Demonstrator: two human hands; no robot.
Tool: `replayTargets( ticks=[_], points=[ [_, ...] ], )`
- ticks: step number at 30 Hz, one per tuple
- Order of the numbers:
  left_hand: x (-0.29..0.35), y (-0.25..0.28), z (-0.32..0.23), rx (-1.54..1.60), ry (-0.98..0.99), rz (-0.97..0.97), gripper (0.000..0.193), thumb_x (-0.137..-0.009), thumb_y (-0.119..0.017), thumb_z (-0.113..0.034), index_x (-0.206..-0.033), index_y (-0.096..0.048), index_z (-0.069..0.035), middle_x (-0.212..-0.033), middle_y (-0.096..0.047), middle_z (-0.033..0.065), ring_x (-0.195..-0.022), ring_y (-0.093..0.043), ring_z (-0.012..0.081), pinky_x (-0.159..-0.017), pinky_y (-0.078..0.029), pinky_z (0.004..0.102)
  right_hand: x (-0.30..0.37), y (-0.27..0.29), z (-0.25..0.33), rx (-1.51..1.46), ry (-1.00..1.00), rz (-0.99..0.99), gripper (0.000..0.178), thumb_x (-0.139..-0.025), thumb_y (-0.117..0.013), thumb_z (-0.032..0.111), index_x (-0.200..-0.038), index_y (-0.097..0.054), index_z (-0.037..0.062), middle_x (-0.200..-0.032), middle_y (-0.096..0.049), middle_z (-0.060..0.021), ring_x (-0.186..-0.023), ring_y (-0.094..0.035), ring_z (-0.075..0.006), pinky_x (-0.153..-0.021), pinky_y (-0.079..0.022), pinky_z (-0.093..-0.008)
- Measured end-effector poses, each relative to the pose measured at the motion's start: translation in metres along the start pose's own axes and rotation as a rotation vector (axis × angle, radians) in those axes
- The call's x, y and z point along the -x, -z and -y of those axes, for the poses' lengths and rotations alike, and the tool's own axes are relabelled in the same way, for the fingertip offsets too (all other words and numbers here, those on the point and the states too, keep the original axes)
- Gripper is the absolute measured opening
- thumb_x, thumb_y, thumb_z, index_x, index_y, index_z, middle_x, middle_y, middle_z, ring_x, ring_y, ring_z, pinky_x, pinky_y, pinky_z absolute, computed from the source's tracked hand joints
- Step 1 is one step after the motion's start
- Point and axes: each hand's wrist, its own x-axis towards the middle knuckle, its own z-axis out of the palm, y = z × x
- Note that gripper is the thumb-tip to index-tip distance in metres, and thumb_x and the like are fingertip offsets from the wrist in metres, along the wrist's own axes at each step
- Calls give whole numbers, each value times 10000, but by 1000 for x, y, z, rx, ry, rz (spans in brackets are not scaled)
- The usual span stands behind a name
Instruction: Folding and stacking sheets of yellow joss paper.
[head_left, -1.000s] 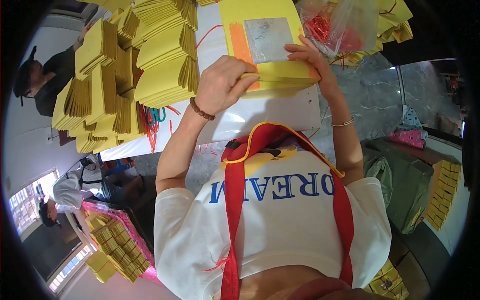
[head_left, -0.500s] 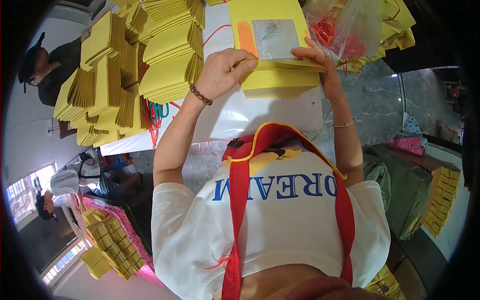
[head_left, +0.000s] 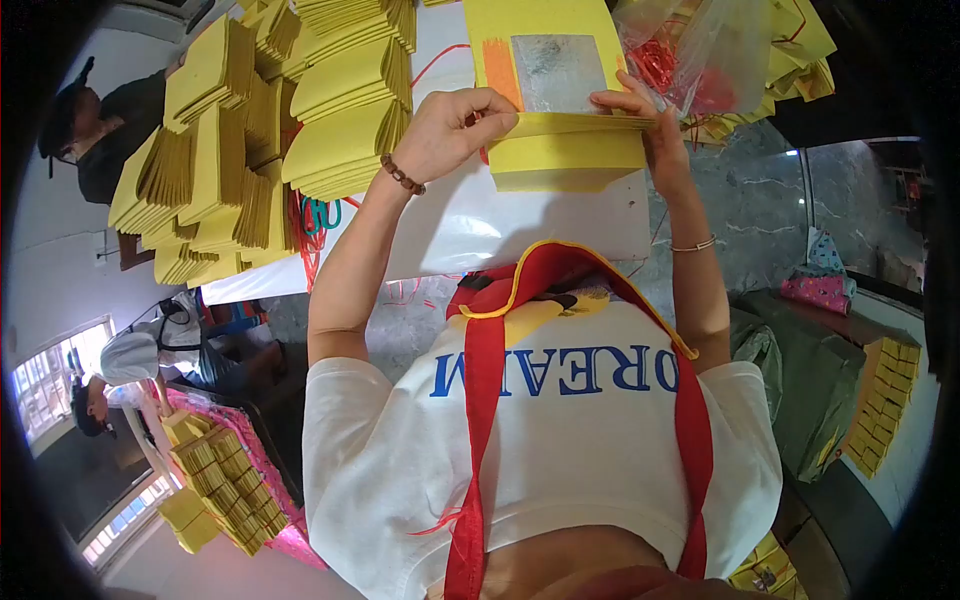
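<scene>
A stack of yellow paper sheets lies in front of me on the white table. Its top face bears a silver square and an orange patch. Across the stack runs a raised paper fold, seen nearly edge-on. My left hand pinches the left end of this fold between thumb and fingers. At the other end, my right hand has its thumb behind the near side and its fingers over the far side, by the silver square.
Folded yellow paper bundles are heaped on the left. Beside them lie teal scissor handles and red string. A clear plastic bag with red strings sits at the right. Another person stands at lower left by stacked bundles.
The fold between my hands has tipped up slightly and now shows more edge-on. Both hands keep their places at its ends. The whole view has shifted a little.
</scene>
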Motion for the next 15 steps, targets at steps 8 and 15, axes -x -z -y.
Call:
replayTargets(
  ticks=[8,15],
  points=[
    [-4,4,2,167,73,79,168,-838,-574,-148,-828,-625,11,-741,-589,-20,-677,-492,47,-626,-416,213,-1,2,-2,59,24,0,779,-907,-135,599,-1209,-510,-14,-1309,-437,-144,-1256,-350,-205,-1057,-227,-361],
    [-9,7,9,287,78,116,161,-838,-567,-128,-853,-621,23,-787,-594,-13,-725,-493,48,-661,-407,214,-1,4,1,193,94,28,514,-924,-373,413,-1179,-540,-1,-1258,-502,-115,-1310,-279,-195,-1071,-220,-354]
  ],
)
